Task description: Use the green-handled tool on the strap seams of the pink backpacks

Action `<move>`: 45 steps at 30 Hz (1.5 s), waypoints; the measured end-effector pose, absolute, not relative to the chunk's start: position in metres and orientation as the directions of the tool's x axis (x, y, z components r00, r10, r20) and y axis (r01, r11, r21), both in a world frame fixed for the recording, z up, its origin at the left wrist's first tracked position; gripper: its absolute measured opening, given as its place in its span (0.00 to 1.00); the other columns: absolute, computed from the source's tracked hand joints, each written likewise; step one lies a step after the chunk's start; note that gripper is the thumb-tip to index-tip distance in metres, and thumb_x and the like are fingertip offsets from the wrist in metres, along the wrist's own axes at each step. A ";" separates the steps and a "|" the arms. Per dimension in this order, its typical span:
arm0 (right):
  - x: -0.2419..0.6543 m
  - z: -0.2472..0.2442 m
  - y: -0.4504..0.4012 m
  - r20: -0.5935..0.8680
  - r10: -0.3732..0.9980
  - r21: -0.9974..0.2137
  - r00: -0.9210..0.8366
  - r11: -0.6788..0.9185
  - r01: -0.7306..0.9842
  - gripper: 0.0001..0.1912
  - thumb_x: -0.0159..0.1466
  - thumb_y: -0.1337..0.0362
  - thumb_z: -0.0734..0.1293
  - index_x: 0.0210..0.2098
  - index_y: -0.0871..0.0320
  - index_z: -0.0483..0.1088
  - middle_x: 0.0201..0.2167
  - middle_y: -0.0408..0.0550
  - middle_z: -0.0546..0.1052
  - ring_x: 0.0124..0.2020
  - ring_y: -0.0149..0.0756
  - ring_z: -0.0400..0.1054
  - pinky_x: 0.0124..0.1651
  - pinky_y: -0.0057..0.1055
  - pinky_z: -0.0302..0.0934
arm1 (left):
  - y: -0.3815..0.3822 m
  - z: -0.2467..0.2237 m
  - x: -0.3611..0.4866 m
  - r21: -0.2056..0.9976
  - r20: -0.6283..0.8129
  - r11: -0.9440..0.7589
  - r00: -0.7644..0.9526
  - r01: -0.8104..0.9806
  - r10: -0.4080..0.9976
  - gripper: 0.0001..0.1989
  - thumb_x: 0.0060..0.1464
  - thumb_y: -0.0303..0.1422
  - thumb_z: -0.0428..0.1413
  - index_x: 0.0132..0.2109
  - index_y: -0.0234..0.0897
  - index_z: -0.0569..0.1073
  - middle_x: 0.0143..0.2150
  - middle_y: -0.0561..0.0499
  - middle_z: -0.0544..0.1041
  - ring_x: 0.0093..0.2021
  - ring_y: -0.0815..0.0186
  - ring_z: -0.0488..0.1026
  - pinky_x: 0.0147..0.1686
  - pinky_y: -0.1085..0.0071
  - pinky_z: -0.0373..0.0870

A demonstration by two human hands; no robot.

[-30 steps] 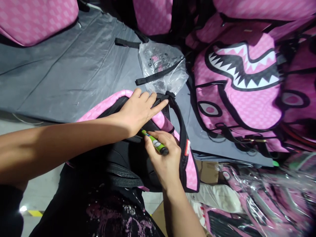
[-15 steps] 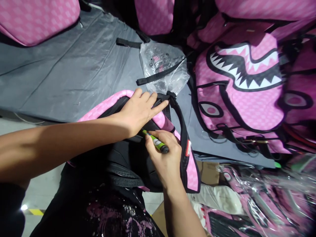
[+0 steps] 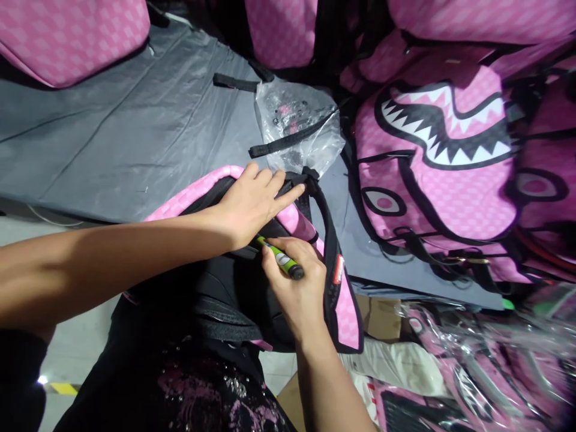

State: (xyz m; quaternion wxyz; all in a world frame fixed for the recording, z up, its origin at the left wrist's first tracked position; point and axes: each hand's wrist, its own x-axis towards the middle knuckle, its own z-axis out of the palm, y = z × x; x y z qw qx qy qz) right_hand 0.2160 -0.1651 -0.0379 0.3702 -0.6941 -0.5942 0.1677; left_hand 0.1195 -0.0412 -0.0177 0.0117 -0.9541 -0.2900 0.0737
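Observation:
A pink and black backpack [image 3: 234, 279] rests across the table's near edge and against my body, its black side facing up. My left hand [image 3: 254, 201] presses on its upper part, fingers bent over the edge and one digit stretched toward the black strap. In my right hand [image 3: 297, 282] is a green marker pen [image 3: 282, 260] with a dark end, pinched between thumb and fingers. The pen's front end points at the black fabric beside my left wrist; its tip is hidden. A black shoulder strap [image 3: 330, 225] with a red label runs along the right side.
A clear plastic bag [image 3: 299, 123] lies beyond the backpack on the grey-covered table [image 3: 112, 132]. Another pink backpack [image 3: 436, 162] with a shark-mouth print stands at the right. Plastic-wrapped pink bags [image 3: 490, 366] lie below the table, beside a cardboard box [image 3: 380, 318].
Very little differs. My right hand and the marker pen have shifted slightly left and the view has tilted a little; my left hand stays on the backpack.

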 end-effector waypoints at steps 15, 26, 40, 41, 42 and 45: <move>0.203 -0.046 -0.164 0.232 0.950 -0.846 0.210 0.090 0.525 0.05 0.63 0.66 0.69 0.38 0.54 0.77 0.38 0.44 0.82 0.39 0.38 0.76 0.48 0.38 0.63 | -0.026 0.019 0.068 -0.038 -0.361 -0.775 0.714 0.631 0.599 0.66 0.44 0.42 0.68 0.72 0.46 0.25 0.76 0.36 0.35 0.64 0.42 0.57 0.52 0.55 0.68; 0.190 -0.064 -0.158 0.275 0.932 -0.848 0.237 0.119 0.516 0.04 0.63 0.65 0.70 0.38 0.54 0.77 0.38 0.43 0.83 0.38 0.37 0.77 0.49 0.38 0.58 | -0.031 0.003 0.067 -0.162 -0.319 -0.792 0.728 0.589 0.607 0.60 0.49 0.33 0.63 0.73 0.46 0.27 0.75 0.35 0.36 0.62 0.45 0.59 0.49 0.56 0.71; 0.187 -0.056 -0.152 0.214 0.953 -0.861 0.215 0.080 0.503 0.05 0.60 0.67 0.72 0.35 0.52 0.78 0.35 0.40 0.83 0.36 0.37 0.77 0.47 0.38 0.60 | -0.038 0.012 0.051 -0.074 -0.376 -0.591 0.526 0.804 0.763 0.55 0.55 0.34 0.58 0.72 0.42 0.24 0.65 0.34 0.60 0.49 0.54 0.76 0.39 0.68 0.71; 0.184 -0.056 -0.150 0.213 0.954 -0.860 0.210 0.081 0.504 0.04 0.60 0.67 0.72 0.35 0.52 0.78 0.35 0.40 0.83 0.36 0.38 0.77 0.47 0.39 0.59 | -0.037 0.011 0.052 -0.076 -0.372 -0.597 0.533 0.799 0.760 0.54 0.55 0.34 0.58 0.72 0.41 0.25 0.63 0.34 0.61 0.49 0.54 0.76 0.38 0.68 0.71; 0.182 -0.056 -0.149 0.212 0.956 -0.860 0.204 0.083 0.504 0.04 0.60 0.67 0.72 0.35 0.52 0.78 0.35 0.40 0.83 0.36 0.38 0.77 0.48 0.39 0.59 | -0.036 0.009 0.052 -0.076 -0.369 -0.600 0.537 0.796 0.759 0.54 0.55 0.33 0.58 0.72 0.40 0.26 0.62 0.34 0.62 0.48 0.54 0.76 0.38 0.68 0.71; 0.180 -0.055 -0.149 0.212 0.952 -0.849 0.219 0.069 0.523 0.03 0.62 0.64 0.70 0.36 0.52 0.77 0.36 0.42 0.83 0.37 0.39 0.76 0.48 0.40 0.59 | -0.033 0.006 0.051 -0.056 -0.358 -0.612 0.556 0.789 0.750 0.53 0.55 0.33 0.57 0.73 0.39 0.27 0.61 0.35 0.63 0.47 0.55 0.76 0.38 0.68 0.71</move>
